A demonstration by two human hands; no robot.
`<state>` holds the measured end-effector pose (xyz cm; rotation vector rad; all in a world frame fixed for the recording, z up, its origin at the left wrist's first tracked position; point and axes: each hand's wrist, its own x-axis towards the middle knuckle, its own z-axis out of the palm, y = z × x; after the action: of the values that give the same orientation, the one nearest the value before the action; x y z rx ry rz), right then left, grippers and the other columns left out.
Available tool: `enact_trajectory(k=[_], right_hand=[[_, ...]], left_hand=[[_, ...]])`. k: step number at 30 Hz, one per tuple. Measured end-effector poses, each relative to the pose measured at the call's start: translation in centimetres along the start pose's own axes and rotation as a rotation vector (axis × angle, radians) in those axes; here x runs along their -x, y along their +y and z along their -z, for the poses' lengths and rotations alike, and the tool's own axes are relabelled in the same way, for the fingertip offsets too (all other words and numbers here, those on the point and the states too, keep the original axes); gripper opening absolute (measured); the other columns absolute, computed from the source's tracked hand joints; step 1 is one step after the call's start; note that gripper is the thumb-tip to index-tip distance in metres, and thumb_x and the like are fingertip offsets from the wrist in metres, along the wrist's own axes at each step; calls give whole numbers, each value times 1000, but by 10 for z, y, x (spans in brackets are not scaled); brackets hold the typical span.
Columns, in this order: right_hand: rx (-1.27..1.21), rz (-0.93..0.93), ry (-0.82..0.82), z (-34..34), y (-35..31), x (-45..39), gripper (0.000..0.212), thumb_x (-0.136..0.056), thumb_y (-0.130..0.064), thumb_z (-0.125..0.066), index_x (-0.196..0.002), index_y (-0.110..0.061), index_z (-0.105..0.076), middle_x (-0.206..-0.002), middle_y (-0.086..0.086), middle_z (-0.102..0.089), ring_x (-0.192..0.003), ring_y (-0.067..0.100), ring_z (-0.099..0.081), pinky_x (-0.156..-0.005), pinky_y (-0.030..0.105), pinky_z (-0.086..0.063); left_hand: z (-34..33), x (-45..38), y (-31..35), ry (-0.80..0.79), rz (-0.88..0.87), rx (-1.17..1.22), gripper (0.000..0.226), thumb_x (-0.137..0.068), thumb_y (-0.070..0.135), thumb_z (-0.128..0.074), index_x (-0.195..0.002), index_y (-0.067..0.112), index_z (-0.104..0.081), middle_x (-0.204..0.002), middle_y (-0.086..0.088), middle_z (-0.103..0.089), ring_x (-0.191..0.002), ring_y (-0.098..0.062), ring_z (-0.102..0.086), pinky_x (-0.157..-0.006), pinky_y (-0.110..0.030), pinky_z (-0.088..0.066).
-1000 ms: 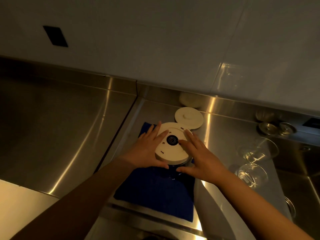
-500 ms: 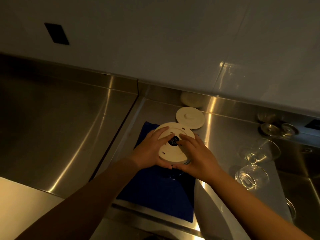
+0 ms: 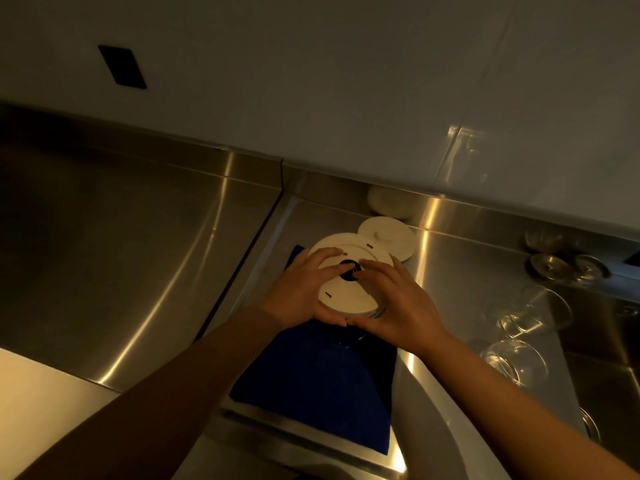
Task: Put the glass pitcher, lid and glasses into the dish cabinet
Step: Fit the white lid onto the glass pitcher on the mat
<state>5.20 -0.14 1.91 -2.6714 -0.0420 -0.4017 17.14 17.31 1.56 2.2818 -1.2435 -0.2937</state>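
Cream lid (image 3: 346,289) gripped both sides: left hand (image 3: 298,294) at 9 o'clock, right hand (image 3: 398,303) at 3, fingers curled over rim. Sits on glass pitcher (image 3: 375,311), on blue cloth (image 3: 311,386). Likely heavy, slick, fragile; better held by the body. Glasses (image 3: 512,358) at 3 o'clock.

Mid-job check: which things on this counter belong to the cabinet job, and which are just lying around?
For the job:
pitcher, mostly hidden under its lid
lid, both hands gripping it: left hand, right hand
two glasses

Lying about:
blue cloth under the pitcher
small white disc behind the lid
two metal strainers
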Motion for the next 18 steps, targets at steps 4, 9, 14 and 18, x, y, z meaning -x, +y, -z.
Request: enact_trajectory(k=[4,9,14,18], right_hand=[[-1,-33,-26,3,10,-22,82,-66,-71,-58,-135,-27,-46,-143,-4,-42,-137,26,-27,-104,40,-31],[23,-25,-82,-3,30,-45,83,-68,-76,-55,-137,-32,-39,-145,-5,-38,-139,25,-27,-111,50,-28],[23,-20,-116,-6,39,-57,84,-68,-71,-59,-139,-33,-37,-147,-6,-36,-141,28,-20,-109,45,-27],[67,67,-88,-13,44,-57,79,-72,-63,-63,-137,-21,-44,-142,2,-44,-136,23,-25,-112,39,-14]], left_hand=[[12,-19,-5,18,-2,-21,97,-58,54,-81,-142,34,-38,-150,12,-23,-138,-16,-17,-111,-42,-29],[20,-37,-13,19,-13,-23,96,-59,51,-82,-142,33,-37,-150,11,-24,-139,-14,-17,-110,-35,-24],[15,-50,-25,-8,28,4,97,-59,52,-81,-143,35,-35,-150,12,-22,-139,-13,-15,-112,-35,-22],[2,-51,-35,-38,44,-29,98,-62,53,-79,-144,38,-28,-152,11,-18,-138,-17,-14,-113,-36,-19]])
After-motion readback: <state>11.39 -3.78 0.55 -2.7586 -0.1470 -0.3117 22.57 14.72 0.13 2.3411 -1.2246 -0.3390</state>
